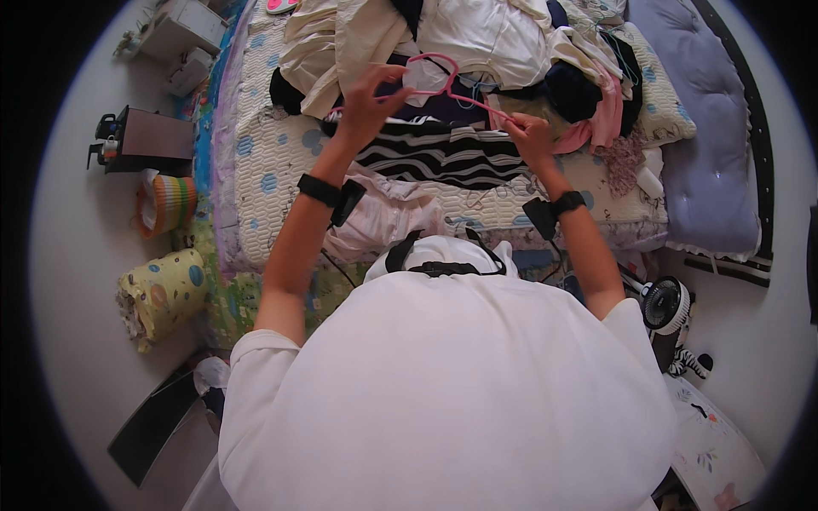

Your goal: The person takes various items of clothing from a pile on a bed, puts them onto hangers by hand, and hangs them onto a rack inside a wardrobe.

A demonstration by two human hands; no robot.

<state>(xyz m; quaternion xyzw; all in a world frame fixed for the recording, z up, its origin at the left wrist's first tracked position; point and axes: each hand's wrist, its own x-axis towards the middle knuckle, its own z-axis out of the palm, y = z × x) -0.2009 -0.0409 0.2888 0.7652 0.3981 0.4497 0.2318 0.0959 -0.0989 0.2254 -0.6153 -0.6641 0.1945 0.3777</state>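
Observation:
A pink clothes hanger (471, 101) is held over the bed, its hook towards the far side. My right hand (532, 137) grips its right end. My left hand (370, 105) is at its left arm, fingers spread around it; whether they close on it is not clear. Below the hanger lies a black-and-white striped garment (447, 153), between my two forearms. A pale pink garment (383, 207) lies nearer me, beside my left wrist. White and cream clothes (489, 41) are heaped just beyond the hanger.
The bed's quilted cover (262, 160) shows left of the clothes. Dark and pink clothes (604, 108) lie at the right, near a patterned pillow (664, 102) and a grey-blue cushion (696, 128). A striped basket (185, 201) stands left of the bed, a small fan (664, 305) at the right.

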